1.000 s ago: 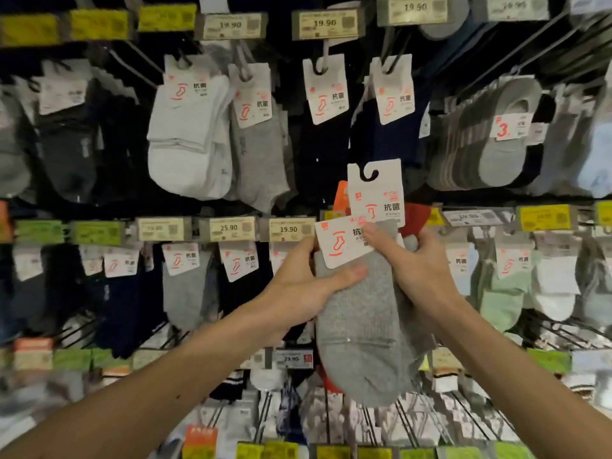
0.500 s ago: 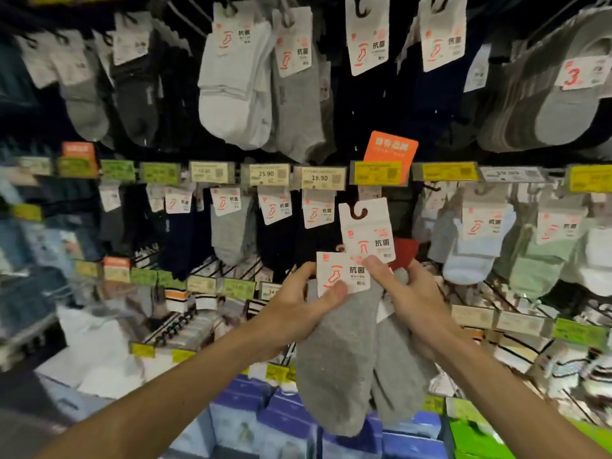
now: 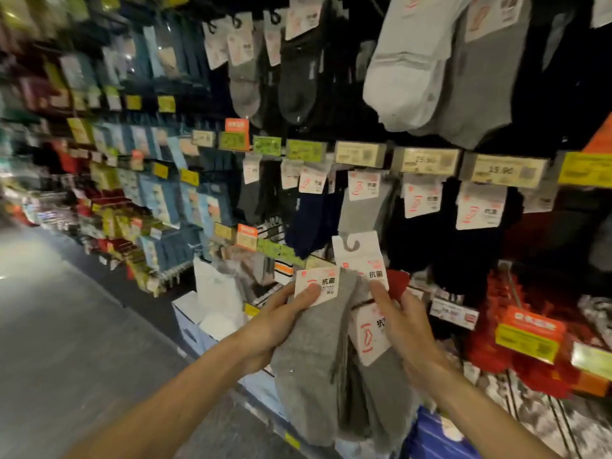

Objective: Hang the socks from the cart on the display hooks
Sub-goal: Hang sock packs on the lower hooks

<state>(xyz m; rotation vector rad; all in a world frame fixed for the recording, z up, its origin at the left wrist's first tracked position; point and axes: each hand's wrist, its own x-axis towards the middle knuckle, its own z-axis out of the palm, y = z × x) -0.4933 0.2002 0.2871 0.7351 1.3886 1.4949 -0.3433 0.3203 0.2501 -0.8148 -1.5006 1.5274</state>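
The left hand (image 3: 281,323) curls under a bundle of grey socks (image 3: 308,376), with its thumb pressed flat on the white card label (image 3: 316,286) of the front pair. The right hand (image 3: 409,329) grips the same bundle from the other side. Its fingers wrap behind the bundle and its forefinger lies on the lower edge of a second card (image 3: 359,256), which stands above the rest with its hanger hook free. A third card (image 3: 371,332) shows between the hands.

The bundle is held in the air before the lower rows of the display rack (image 3: 390,160). At the rack's foot, left of the left wrist, an open pale box (image 3: 188,309) holds white socks (image 3: 215,293). Blue boxes (image 3: 433,435) sit beneath the bundle.

Grey, navy and black pairs hang behind the hands, and white and grey pairs (image 3: 414,77) hang in the row above. Red goods with an orange tag (image 3: 530,329) fill the rack's lower right.

The cards read 抗菌 beside an orange foot outline. One price strip (image 3: 501,169) reads 19.90; the others are too blurred to read.
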